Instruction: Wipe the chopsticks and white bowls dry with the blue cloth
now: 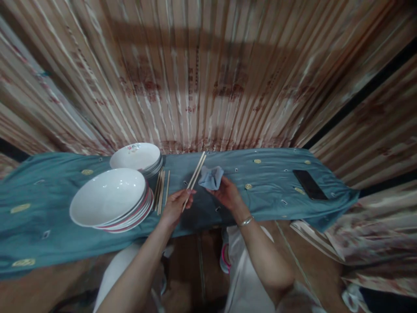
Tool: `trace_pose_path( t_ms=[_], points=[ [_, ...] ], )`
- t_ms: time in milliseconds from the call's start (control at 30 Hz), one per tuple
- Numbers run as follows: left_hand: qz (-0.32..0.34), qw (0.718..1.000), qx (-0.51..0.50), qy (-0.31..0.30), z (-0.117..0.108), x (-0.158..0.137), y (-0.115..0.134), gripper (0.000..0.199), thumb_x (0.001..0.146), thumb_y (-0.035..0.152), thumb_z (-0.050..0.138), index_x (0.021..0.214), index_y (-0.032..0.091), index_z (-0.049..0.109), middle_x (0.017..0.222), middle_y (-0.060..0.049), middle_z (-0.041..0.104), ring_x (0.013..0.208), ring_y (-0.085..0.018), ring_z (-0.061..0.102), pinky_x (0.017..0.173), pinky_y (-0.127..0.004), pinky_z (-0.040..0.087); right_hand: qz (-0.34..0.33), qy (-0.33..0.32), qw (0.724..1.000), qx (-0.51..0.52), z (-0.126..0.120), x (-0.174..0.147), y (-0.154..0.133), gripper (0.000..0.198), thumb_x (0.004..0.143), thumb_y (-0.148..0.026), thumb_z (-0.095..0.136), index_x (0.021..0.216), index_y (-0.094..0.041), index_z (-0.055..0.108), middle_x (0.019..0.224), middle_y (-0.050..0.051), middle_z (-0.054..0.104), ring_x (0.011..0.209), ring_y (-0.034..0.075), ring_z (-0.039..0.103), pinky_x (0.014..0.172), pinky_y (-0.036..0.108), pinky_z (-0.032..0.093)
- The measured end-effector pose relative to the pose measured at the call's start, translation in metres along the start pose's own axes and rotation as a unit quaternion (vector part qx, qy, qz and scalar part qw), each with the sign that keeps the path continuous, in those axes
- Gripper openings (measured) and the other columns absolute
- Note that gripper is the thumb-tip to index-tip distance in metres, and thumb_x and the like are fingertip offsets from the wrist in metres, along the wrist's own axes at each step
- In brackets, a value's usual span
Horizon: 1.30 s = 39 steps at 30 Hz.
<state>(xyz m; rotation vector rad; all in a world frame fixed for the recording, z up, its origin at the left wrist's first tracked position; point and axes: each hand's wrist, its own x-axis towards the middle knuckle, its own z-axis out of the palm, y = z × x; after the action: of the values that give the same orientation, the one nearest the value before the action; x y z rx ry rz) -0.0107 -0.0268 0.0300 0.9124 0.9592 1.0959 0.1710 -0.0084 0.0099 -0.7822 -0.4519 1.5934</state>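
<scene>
My left hand [177,205] is closed round a pair of wooden chopsticks [197,170], which slant up and to the right above the cloth. In my right hand [228,193] is a folded pale blue cloth [211,178], held just to the right of the chopsticks and apart from them. More chopsticks [159,191] lie on the table to the left of my left hand. Beside those stands a stack of large white bowls [109,198], some with red rims. A second stack of dishes [137,156], white with a flower pattern, sits behind it.
A blue-green tablecloth [270,200] with yellow patches covers the long narrow table. On its right part lies a black phone [309,184]. A striped, pleated curtain [202,78] hangs close behind the table. Dark poles [365,95] slant along the right side.
</scene>
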Motion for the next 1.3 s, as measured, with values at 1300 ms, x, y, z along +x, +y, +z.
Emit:
trace_pose_path(
  t_ms=[1300],
  points=[
    [-0.187,0.973,-0.079,-0.111,0.030,-0.020,-0.051,0.048,0.061,0.052,0.078,0.078,0.009,0.065,0.049,0.008,0.041,0.040,-0.001,0.028,0.042,-0.019,0.015,-0.110,0.076,0.990,-0.048,-0.005,0.018,0.003,0.013,0.064,-0.029,0.073,0.066,-0.019,0.064,0.054,-0.006,0.063,0.048,0.009,0.055,0.054,0.021,0.047]
  ],
)
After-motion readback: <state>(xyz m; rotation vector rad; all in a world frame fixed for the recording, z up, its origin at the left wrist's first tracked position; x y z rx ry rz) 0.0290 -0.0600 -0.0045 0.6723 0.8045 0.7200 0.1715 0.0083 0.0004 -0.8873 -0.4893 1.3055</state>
